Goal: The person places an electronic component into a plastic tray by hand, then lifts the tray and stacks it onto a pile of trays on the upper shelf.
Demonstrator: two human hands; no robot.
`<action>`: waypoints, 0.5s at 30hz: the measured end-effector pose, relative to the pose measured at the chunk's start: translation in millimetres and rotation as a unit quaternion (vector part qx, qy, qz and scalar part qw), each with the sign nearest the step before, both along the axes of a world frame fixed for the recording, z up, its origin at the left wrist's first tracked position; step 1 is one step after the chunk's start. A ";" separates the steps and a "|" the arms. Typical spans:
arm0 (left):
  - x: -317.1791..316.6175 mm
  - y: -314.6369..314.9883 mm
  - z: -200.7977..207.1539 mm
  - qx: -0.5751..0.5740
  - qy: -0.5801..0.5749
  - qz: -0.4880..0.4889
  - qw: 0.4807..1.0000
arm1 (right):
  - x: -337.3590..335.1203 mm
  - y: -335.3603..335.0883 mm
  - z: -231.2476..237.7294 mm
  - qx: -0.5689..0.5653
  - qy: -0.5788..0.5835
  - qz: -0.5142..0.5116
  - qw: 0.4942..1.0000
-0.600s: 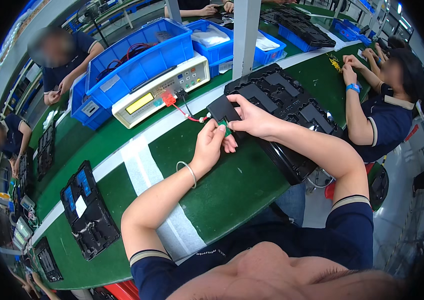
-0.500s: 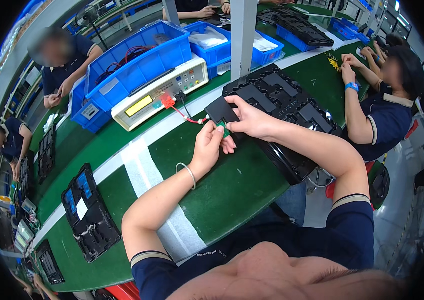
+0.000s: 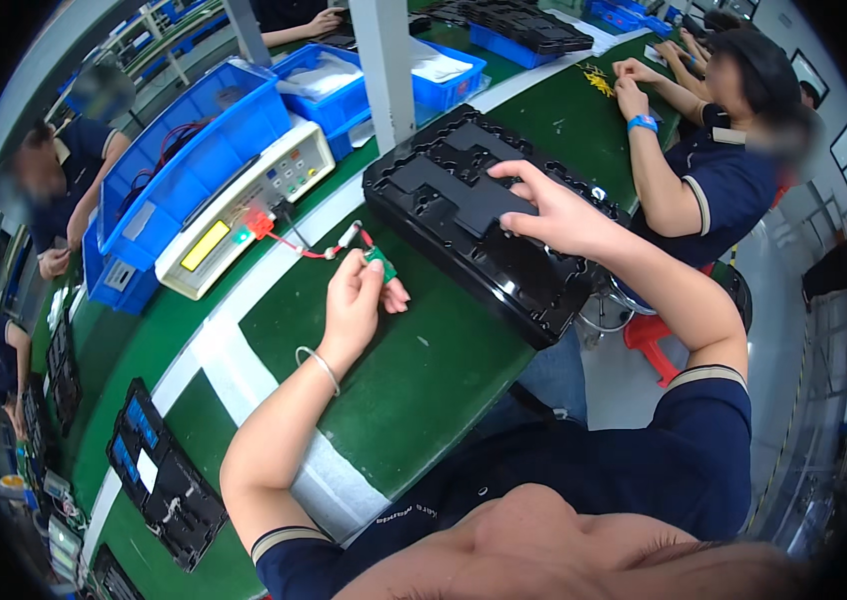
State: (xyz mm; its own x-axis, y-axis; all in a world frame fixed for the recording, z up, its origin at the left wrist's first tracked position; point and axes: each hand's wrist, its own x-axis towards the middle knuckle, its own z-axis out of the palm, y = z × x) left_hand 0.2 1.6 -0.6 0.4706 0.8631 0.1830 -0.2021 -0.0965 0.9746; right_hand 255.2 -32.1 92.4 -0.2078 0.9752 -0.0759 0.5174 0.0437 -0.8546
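Observation:
My left hand pinches a small green circuit board between thumb and fingers above the green table. Red and black leads run from the board to a cream-coloured tester with a lit yellow display. My right hand is over a black moulded tray. Its thumb and fingers straddle a black rectangular block lying among the tray's pockets. The fingers partly cover the block's right end. Another flat black block lies in the tray to its left.
Behind the tester stands a blue bin with cables. More blue bins hold white bags, beside a grey post. A second black tray lies at the left. A co-worker's hands hold yellow parts at the far right.
My right hand has carried the black block from beside the green board rightward to the tray. My left hand keeps the board. The view has shifted, moving the scene left.

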 end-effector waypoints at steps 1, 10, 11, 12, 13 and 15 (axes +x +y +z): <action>0.1 -0.2 -0.1 -0.003 0.005 0.003 1.000 | 8.4 -5.9 -2.5 -0.007 -0.031 -0.015 0.999; -0.6 -2.6 -0.1 0.001 0.029 0.005 1.000 | 15.2 -37.0 -8.5 0.081 -0.112 0.001 0.990; -0.9 -2.6 0.2 0.002 0.032 0.005 0.999 | 18.6 -35.5 -9.6 0.081 -0.109 0.001 0.991; -0.4 -3.1 1.0 -0.002 0.037 0.008 0.999 | 24.6 -34.0 -10.2 0.195 -0.190 0.018 0.962; -0.1 -3.4 1.9 -0.005 0.041 0.010 0.999 | 28.5 -30.8 -9.1 0.304 -0.266 0.034 0.914; 1.3 -3.5 5.9 -0.007 0.048 0.014 0.999 | 47.1 -15.7 -2.7 0.324 -0.251 -0.016 0.912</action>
